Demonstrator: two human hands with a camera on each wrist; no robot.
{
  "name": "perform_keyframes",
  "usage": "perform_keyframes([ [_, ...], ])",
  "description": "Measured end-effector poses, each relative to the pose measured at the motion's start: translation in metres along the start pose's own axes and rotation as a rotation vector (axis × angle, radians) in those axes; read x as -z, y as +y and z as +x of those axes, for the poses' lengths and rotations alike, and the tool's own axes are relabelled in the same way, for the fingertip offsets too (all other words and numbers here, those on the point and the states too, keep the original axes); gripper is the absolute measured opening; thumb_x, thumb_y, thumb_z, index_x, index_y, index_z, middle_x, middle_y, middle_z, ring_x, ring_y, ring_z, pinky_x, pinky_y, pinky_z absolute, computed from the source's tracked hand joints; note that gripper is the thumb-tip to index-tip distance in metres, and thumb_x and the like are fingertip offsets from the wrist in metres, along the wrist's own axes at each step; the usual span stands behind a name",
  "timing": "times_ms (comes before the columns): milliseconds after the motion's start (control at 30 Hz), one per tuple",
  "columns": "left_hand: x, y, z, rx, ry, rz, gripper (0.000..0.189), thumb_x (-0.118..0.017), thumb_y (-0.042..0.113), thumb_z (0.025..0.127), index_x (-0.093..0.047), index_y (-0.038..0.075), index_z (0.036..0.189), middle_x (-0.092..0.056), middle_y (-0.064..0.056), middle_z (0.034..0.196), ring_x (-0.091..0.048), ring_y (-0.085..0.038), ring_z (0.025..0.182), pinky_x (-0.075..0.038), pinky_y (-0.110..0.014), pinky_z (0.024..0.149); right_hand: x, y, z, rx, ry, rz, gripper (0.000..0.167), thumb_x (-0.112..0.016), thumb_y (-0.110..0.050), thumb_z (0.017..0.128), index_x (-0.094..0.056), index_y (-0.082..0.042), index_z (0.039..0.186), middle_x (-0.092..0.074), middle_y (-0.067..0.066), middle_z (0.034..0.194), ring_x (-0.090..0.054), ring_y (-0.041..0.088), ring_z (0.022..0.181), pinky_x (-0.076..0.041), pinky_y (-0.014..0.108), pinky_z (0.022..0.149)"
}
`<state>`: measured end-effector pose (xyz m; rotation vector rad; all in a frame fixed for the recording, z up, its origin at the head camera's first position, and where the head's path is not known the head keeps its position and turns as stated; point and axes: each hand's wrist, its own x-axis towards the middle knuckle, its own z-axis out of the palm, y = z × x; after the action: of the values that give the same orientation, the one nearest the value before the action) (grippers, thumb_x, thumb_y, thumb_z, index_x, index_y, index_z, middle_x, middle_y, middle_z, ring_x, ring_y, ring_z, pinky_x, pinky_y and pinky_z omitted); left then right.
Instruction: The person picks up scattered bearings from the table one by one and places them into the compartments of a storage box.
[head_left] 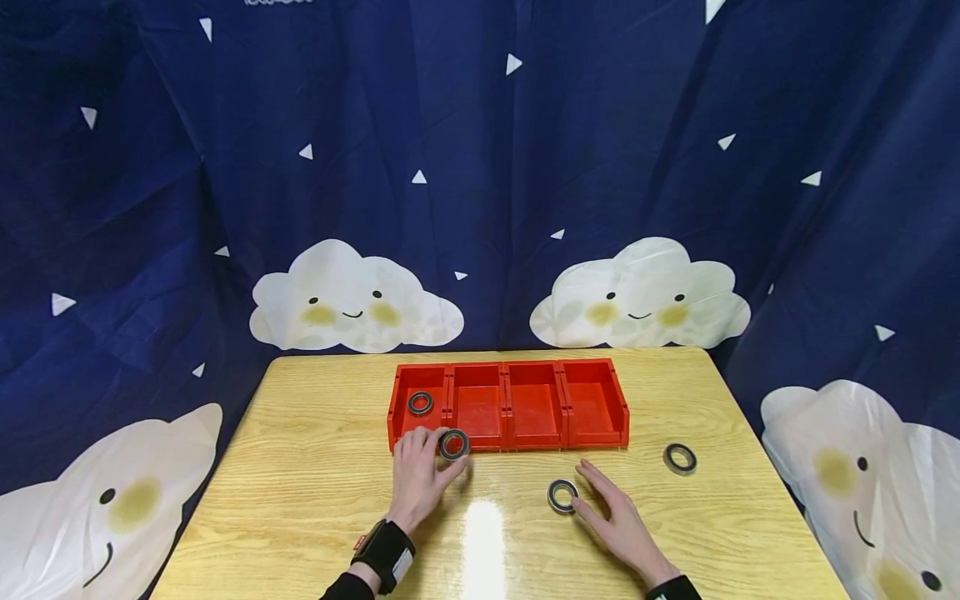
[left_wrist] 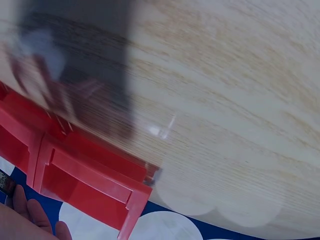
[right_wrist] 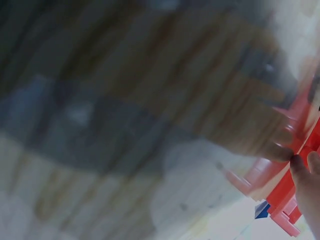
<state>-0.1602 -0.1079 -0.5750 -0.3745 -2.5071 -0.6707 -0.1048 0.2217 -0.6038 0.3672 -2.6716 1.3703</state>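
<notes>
plainly, the left hand (head_left: 420,475) held a dark ring (head_left: 454,457), its thumb and fingertips clamped on the rim. that ring was up at the near edge of the red tray (head_left: 534,410), in front of the second compartment from the left; whether it touched the tray i could not tell. the right hand (head_left: 621,527) reached in low over the table (head_left: 322,475), thumb and forefinger stretched out and apart, with a second ring (head_left: 551,497) lying just beside the thumb tip. thumb and ring met or nearly met there; i could not tell which.

a third ring (head_left: 418,412) lay flat inside the leftmost compartment. a fourth ring (head_left: 681,472) sat on the wood to the right, well apart from both hands and near the tray's right end.

the tray had four compartments side by side, toward the back of the table. a black band (head_left: 385,557) circled the left wrist. behind everything hung a dark blue curtain (head_left: 465,108) with smiling white clouds and small white triangles. much of the right wrist view was blurred.
</notes>
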Motion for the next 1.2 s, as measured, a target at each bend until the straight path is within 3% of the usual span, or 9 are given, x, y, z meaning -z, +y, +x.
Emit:
perform_keyframes([
  [100, 0.001, -0.001, 0.001, 0.005, 0.012, -0.016, 0.049, -0.079, 0.039, 0.068, -0.063, 0.008, 0.102, -0.04, 0.002, 0.083, -0.041, -0.022, 0.083, -0.031, -0.042, 0.08, 0.0, -0.001, 0.0, -0.006, -0.002, -0.005, 0.052, -0.065, -0.025, 0.086, -0.05, -0.009, 0.134, -0.041, 0.008, 0.141, -0.036, 0.022, 0.129, -0.023, 0.028, 0.101],
  [200, 0.003, -0.001, 0.002, 0.021, 0.004, -0.033, 0.048, -0.08, 0.038, 0.068, -0.064, 0.008, 0.102, -0.039, 0.002, 0.082, -0.04, -0.022, 0.082, -0.03, -0.042, 0.081, 0.0, -0.001, -0.001, -0.003, 0.004, -0.011, 0.051, -0.065, -0.026, 0.087, -0.05, -0.009, 0.133, -0.042, 0.008, 0.141, -0.037, 0.022, 0.129, -0.025, 0.031, 0.101],
  [467, 0.005, -0.002, 0.003, 0.068, -0.038, -0.05, 0.05, -0.075, 0.044, 0.073, -0.063, 0.009, 0.107, -0.038, 0.002, 0.084, -0.039, -0.021, 0.083, -0.029, -0.04, 0.084, -0.001, 0.001, -0.001, 0.063, 0.002, -0.061, 0.05, -0.061, -0.027, 0.089, -0.05, -0.004, 0.132, -0.044, 0.014, 0.138, -0.04, 0.033, 0.125, -0.031, 0.048, 0.097],
  [700, 0.006, -0.004, 0.005, 0.101, -0.041, -0.055, 0.051, -0.076, 0.043, 0.072, -0.063, 0.009, 0.108, -0.039, 0.002, 0.084, -0.039, -0.021, 0.086, -0.028, -0.04, 0.084, -0.002, 0.002, -0.002, 0.032, 0.023, -0.026, 0.049, -0.065, -0.026, 0.086, -0.054, -0.006, 0.129, -0.047, 0.01, 0.136, -0.042, 0.027, 0.125, -0.029, 0.037, 0.099],
  [1200, 0.003, -0.011, 0.001, 0.127, -0.03, -0.069, 0.052, -0.077, 0.041, 0.071, -0.063, 0.009, 0.109, -0.041, 0.0, 0.084, -0.04, -0.023, 0.085, -0.028, -0.041, 0.083, -0.003, 0.0, -0.003, -0.084, 0.018, 0.014, 0.041, -0.068, -0.025, 0.084, -0.06, -0.01, 0.122, -0.059, 0.002, 0.122, -0.05, 0.021, 0.116, -0.036, 0.044, 0.097],
])
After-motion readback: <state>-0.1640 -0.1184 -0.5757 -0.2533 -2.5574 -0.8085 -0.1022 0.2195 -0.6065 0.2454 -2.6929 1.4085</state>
